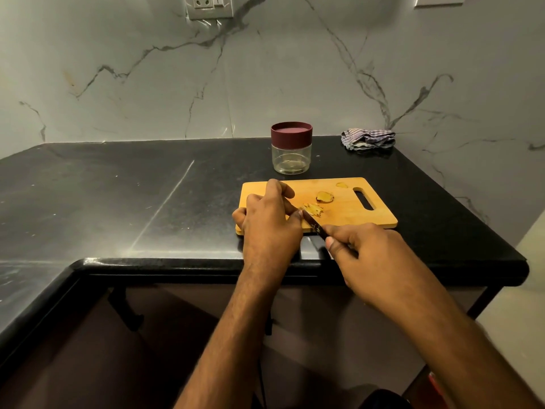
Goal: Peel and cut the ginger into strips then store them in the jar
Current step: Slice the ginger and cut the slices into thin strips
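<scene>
A wooden cutting board point(348, 214) lies on the black counter. On it sits a small heap of cut ginger strips point(313, 209), a ginger slice point(325, 197) behind it, and a thin piece point(341, 184) near the handle slot. My left hand point(269, 222) rests on the board's left part, fingertips curled down at the strips. My right hand point(365, 249) grips a dark knife point(315, 225) whose blade points up-left into the heap beside my left fingertips. A clear jar point(291, 156) with a maroon lid stands behind the board, lid on, a few bits at its bottom.
A crumpled striped cloth point(368, 139) lies at the back right against the marble wall. The black counter point(132, 202) stretches left and wraps round toward me. Its right edge point(501, 240) drops off close to the board. A wall socket point(210, 5) sits above.
</scene>
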